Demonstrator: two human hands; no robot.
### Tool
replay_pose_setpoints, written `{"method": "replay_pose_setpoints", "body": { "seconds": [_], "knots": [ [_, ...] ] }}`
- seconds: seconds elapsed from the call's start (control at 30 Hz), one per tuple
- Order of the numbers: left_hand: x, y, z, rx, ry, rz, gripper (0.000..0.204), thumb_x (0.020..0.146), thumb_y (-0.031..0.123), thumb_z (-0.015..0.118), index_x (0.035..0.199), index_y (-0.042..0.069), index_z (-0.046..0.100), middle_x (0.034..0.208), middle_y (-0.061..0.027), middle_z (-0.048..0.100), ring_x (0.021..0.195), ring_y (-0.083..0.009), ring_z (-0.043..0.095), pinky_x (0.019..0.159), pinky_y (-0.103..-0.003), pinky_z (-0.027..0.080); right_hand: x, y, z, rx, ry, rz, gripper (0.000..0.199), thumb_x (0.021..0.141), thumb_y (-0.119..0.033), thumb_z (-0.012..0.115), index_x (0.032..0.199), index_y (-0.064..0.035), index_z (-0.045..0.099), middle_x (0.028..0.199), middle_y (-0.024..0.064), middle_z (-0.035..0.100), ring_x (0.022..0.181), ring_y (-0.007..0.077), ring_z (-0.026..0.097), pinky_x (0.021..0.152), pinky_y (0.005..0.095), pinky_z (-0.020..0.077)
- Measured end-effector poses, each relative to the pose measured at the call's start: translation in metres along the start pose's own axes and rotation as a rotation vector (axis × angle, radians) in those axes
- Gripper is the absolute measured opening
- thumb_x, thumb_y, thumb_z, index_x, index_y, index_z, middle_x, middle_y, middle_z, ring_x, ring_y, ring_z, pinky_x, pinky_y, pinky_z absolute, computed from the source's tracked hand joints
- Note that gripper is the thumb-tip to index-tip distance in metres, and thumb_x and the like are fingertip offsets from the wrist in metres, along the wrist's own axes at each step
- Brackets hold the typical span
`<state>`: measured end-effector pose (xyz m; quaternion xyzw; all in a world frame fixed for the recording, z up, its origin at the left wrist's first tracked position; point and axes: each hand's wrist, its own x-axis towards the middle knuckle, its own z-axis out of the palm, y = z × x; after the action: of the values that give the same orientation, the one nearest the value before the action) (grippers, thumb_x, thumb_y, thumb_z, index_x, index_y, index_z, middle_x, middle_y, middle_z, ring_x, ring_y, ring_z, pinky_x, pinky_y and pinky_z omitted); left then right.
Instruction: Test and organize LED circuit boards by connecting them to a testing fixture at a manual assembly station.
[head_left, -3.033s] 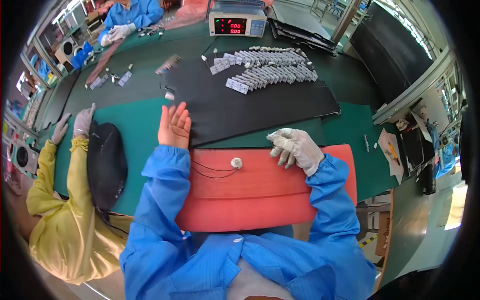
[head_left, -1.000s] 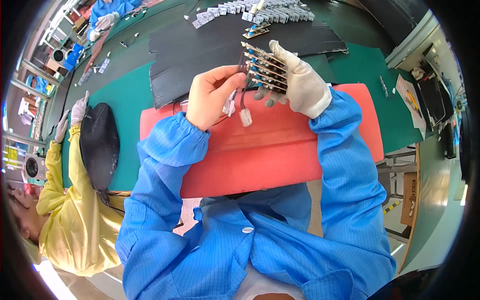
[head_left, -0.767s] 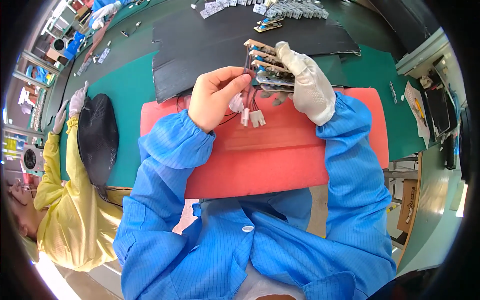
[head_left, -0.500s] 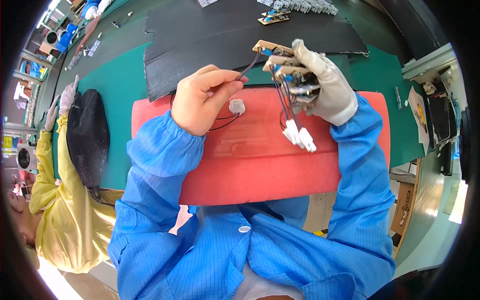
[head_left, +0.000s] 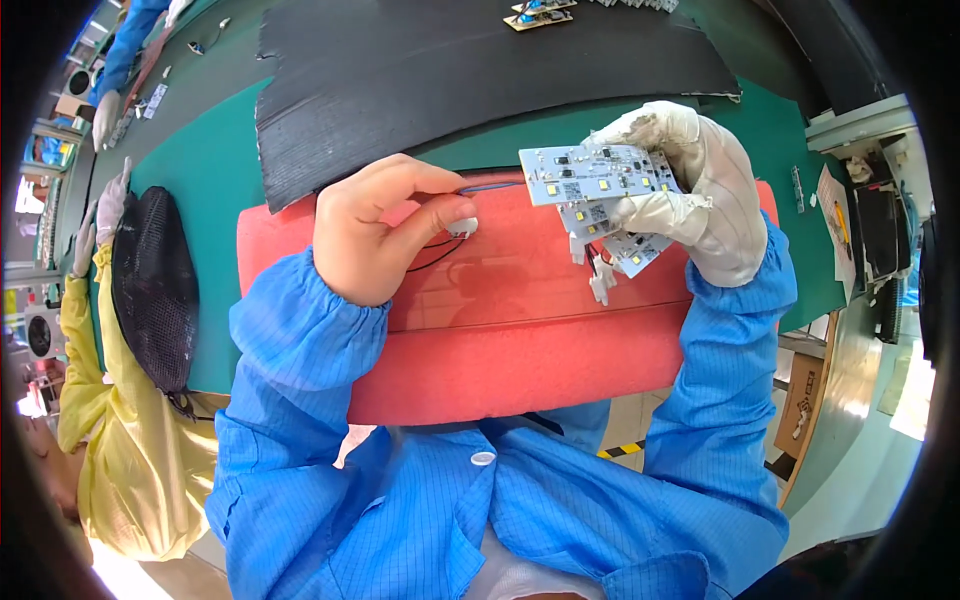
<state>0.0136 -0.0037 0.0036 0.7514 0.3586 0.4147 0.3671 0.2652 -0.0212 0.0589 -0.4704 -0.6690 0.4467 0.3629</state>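
Green bench, fronted by a red foam pad, with a black sheet beyond. Step in hand, seemingly: singling out one dark lead from several circuit boards. Called for next, probably: steady tension without snagging the white connectors hanging below. Circuit boards fanned in the gloved right hand, over the foam pad; dark lead pinched between thumb and forefinger of the bare left hand, just left of them.

The right hand has turned the boards white side up
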Motion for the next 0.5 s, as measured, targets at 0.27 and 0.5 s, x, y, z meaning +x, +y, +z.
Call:
{"method": "replay_pose_setpoints", "body": {
  "seconds": [0.27,0.5],
  "knots": [
    [-0.007,0.003,0.002,0.043,-0.010,-0.073,0.013,0.073,0.001,0.069,0.083,-0.001,0.062,0.075,-0.0102,0.061,0.069,-0.0218,0.061,0.063,-0.028,0.048,0.000,0.019,-0.005,0.321,-0.099,0.003,0.032,0.073,-0.021,0.066,0.095,0.0025,0.063,0.080,0.0070,0.063,0.070,0.0126,0.059,0.064,0.0249,0.0472],
    [-0.002,0.003,0.002,0.230,0.000,0.132,0.011,0.075,0.001,0.067,0.086,-0.001,0.063,0.076,-0.0104,0.062,0.069,-0.0185,0.060,0.063,-0.026,0.047,0.009,0.043,-0.008,0.192,-0.033,0.424,0.050,0.085,-0.045,0.056,0.089,0.0041,0.063,0.074,0.0145,0.065,0.063,0.0144,0.065,0.056,0.0231,0.0519]
  ]
}}
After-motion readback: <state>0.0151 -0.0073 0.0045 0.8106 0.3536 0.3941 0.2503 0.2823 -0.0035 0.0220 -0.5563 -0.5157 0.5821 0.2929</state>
